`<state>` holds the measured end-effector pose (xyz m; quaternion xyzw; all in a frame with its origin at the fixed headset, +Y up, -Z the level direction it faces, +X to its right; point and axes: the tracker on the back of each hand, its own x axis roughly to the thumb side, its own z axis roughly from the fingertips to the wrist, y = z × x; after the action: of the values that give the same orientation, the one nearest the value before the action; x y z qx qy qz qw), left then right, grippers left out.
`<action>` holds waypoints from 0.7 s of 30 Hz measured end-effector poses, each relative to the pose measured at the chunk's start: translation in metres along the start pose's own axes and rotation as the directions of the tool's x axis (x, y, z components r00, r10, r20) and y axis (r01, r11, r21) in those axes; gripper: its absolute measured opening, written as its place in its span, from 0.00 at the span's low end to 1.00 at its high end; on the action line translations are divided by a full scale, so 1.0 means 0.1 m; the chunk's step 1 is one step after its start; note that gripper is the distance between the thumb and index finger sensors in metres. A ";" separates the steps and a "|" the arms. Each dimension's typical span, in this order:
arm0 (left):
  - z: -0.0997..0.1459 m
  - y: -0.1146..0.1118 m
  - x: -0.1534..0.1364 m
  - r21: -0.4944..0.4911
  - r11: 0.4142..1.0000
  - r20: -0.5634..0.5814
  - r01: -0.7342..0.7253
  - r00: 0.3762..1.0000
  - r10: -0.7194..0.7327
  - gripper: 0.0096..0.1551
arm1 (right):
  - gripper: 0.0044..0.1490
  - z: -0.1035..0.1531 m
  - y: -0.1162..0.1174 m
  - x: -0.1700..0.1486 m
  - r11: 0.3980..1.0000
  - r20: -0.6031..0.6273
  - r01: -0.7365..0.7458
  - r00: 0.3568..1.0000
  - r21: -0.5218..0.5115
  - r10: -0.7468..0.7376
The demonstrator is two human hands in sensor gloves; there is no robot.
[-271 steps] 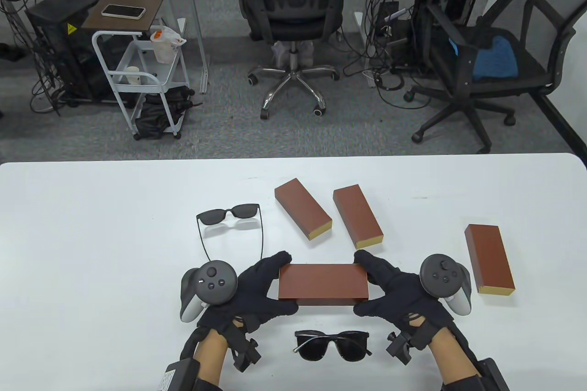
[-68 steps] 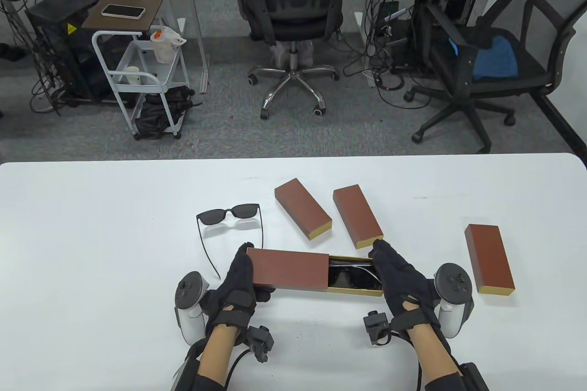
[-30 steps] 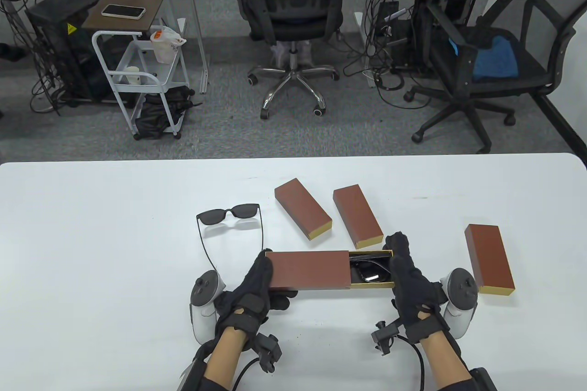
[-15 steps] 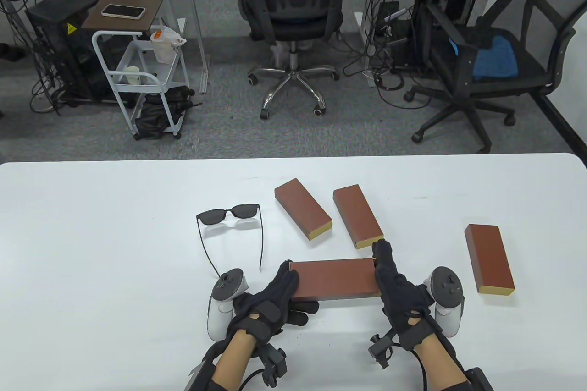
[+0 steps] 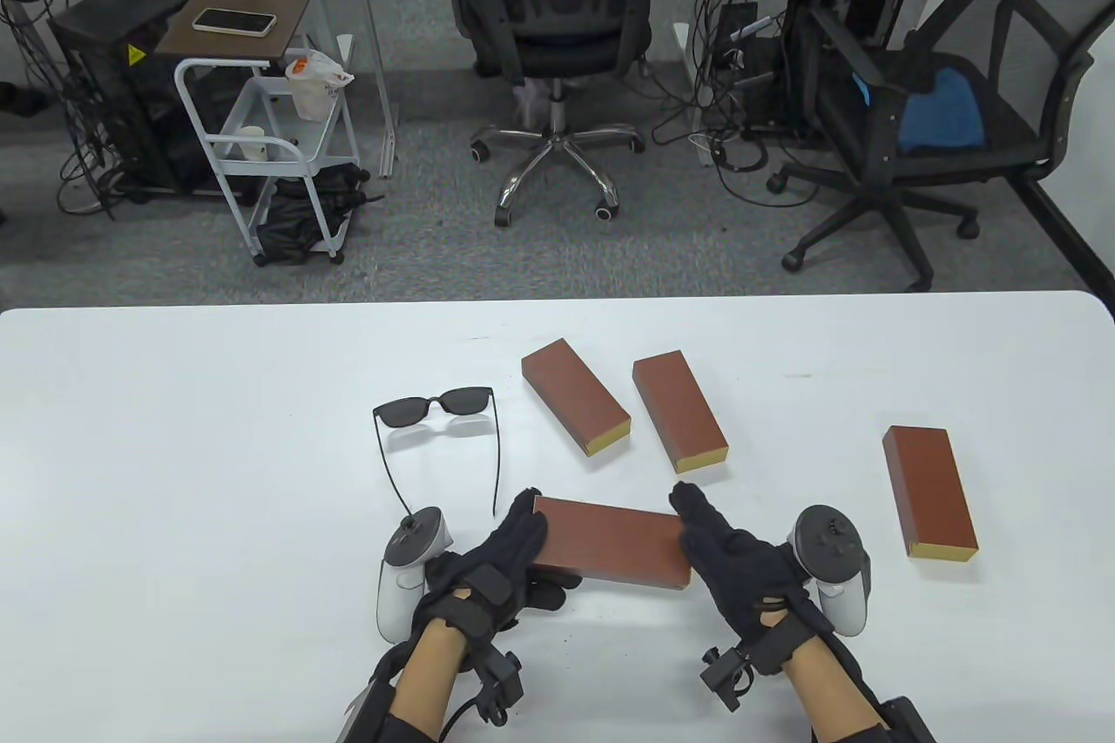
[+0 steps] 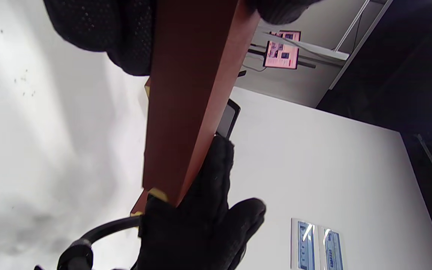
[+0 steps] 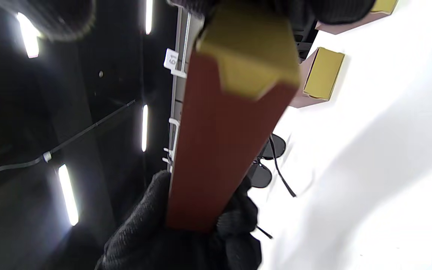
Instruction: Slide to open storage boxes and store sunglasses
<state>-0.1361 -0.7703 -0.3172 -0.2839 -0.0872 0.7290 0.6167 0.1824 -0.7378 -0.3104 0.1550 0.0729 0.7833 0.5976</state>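
black gloves (image 5: 510,564); grey-white trackers (image 5: 402,573)

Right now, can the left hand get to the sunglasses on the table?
Probably not yet. The left hand is gripping one end of the box, with the right hand on the other end. The sunglasses lie just beyond it with nothing between, so they look reachable once it lets go.

Even overhead light fills the table view, which is sharp, with straight lines bowing slightly at the edges. The white tabletop (image 5: 174,473) is bright, carrying only soft, faint shadows. Both wrist views are softer: near fingers (image 6: 99,33) blur, the tabletop washes out, and ceiling strip lights (image 7: 68,195) glare against darkness.
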 end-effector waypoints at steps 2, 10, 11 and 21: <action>0.01 0.06 -0.01 0.050 0.998 0.003 0.036 0.999 -0.036 0.44 | 0.51 -0.01 0.05 0.05 0.998 0.029 -0.059 0.998 0.025 0.058; 0.05 0.16 -0.01 0.143 0.984 -0.013 0.104 0.995 -0.103 0.41 | 0.49 0.00 0.43 0.37 0.734 0.231 -0.678 0.717 0.018 0.657; 0.05 0.17 -0.02 0.153 0.982 -0.018 0.115 0.993 -0.114 0.41 | 0.49 0.00 0.48 0.38 0.689 0.229 -0.724 0.668 -0.017 0.708; 0.04 0.25 -0.09 0.204 0.969 -0.060 0.138 0.990 -0.128 0.40 | 0.54 -0.07 0.70 0.32 0.592 0.194 -0.806 0.584 0.024 0.788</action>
<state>-0.1587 -0.7834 -0.3230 -0.2281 -0.0153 0.6843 0.6924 0.1083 -0.7263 -0.2909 0.2671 -0.0108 0.9472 0.1770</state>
